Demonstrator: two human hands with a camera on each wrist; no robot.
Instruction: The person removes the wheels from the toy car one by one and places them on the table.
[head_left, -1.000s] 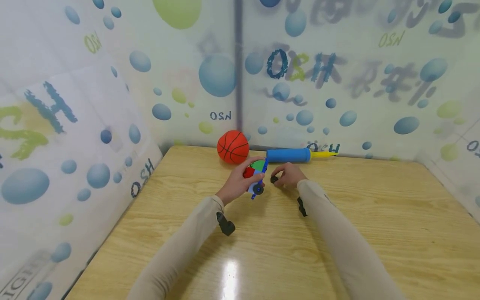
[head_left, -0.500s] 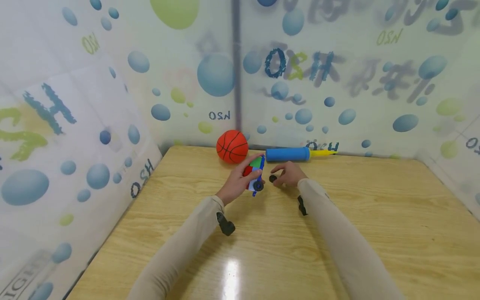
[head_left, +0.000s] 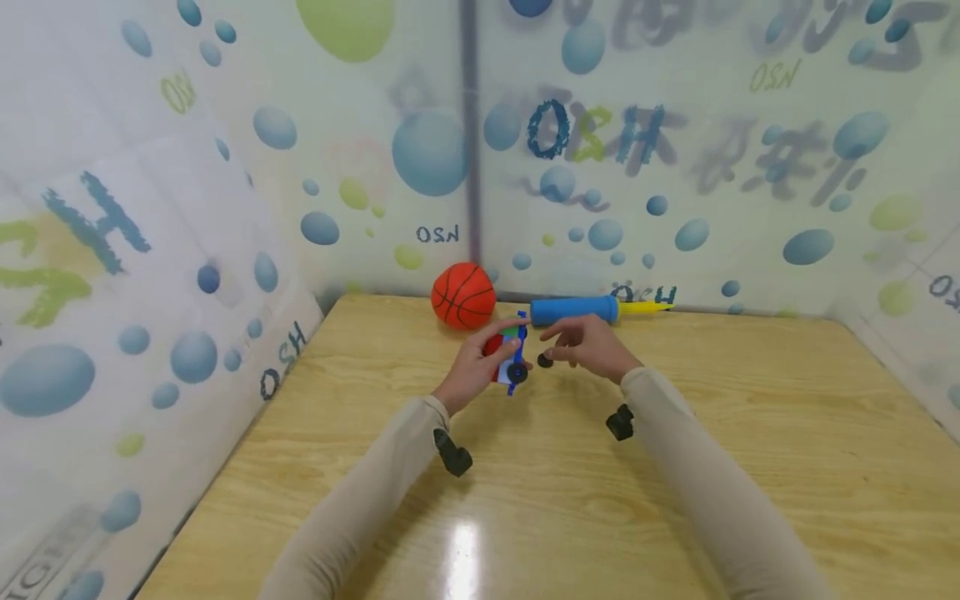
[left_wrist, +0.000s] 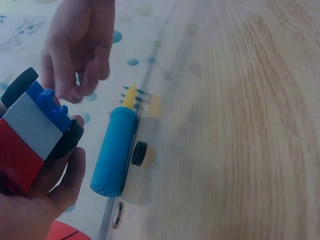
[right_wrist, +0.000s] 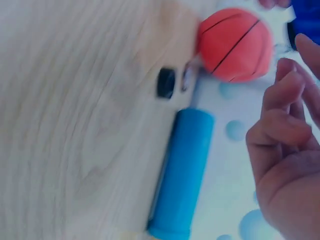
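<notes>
The right hand (head_left: 592, 346) has lifted off the bench (head_left: 750, 433) since a moment ago — its fingers now hang relaxed and empty above the loose black wheel (head_left: 545, 361), which lies on the wood just beside the toy car (head_left: 512, 354). The left hand (head_left: 474, 367) still grips that car off the bench. One car, one loose wheel, one basketball (head_left: 463, 294), one blue pump (head_left: 576, 310) — both by the far wall.

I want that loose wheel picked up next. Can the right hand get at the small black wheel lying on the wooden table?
Probably yes. The right hand hovers open just above the small black wheel, which lies free on the wooden table, with nothing between them.
</notes>
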